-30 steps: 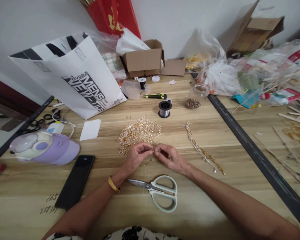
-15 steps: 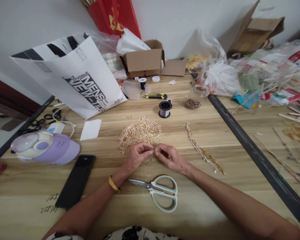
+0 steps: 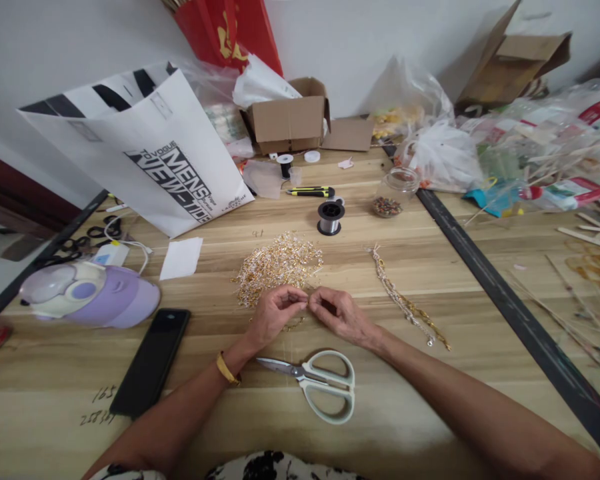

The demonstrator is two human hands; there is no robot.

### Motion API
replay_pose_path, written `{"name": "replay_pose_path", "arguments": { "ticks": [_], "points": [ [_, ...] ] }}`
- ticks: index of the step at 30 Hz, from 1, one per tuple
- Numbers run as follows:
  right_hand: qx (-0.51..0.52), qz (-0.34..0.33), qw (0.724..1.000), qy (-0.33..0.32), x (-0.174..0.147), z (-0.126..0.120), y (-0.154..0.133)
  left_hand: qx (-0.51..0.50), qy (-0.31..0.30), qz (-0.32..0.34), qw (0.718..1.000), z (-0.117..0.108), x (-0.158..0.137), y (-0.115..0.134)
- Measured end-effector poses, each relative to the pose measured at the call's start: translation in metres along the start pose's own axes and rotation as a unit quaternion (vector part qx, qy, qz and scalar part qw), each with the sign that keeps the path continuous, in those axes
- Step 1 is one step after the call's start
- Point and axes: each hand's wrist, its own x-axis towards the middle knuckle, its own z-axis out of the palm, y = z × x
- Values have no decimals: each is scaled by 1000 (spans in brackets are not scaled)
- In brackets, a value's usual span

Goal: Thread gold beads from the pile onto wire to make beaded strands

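My left hand [image 3: 277, 312] and my right hand [image 3: 337, 313] meet fingertip to fingertip over the table, each closed in a pinch. Whatever lies between the fingertips is too small to make out. Just behind them spreads a pile of small gold and silvery pieces [image 3: 277, 263]. A short gold chain [image 3: 295, 325] shows partly under my left hand. Nearer to me lie scissors with pale handles [image 3: 325, 387], their blades pointing left. Right of my right hand, a bundle of gold and silver chains [image 3: 405, 300] rests on the wood.
Behind the pile stand a wire spool [image 3: 330, 219], a yellow-black cutter [image 3: 310, 191] and a jar of beads [image 3: 394, 193]. At left are a phone [image 3: 153, 360], a purple device [image 3: 95, 293] and a white bag [image 3: 165, 153]. A black strip [image 3: 500, 293] crosses the table at right.
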Motion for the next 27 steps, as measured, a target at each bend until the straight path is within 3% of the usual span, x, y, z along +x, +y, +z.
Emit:
{"name": "replay_pose_path", "arguments": {
  "ticks": [27],
  "points": [
    [2,5,1000,22,1,2,4,1,-11,-15,1000,-1,0,-2]
  ]
}}
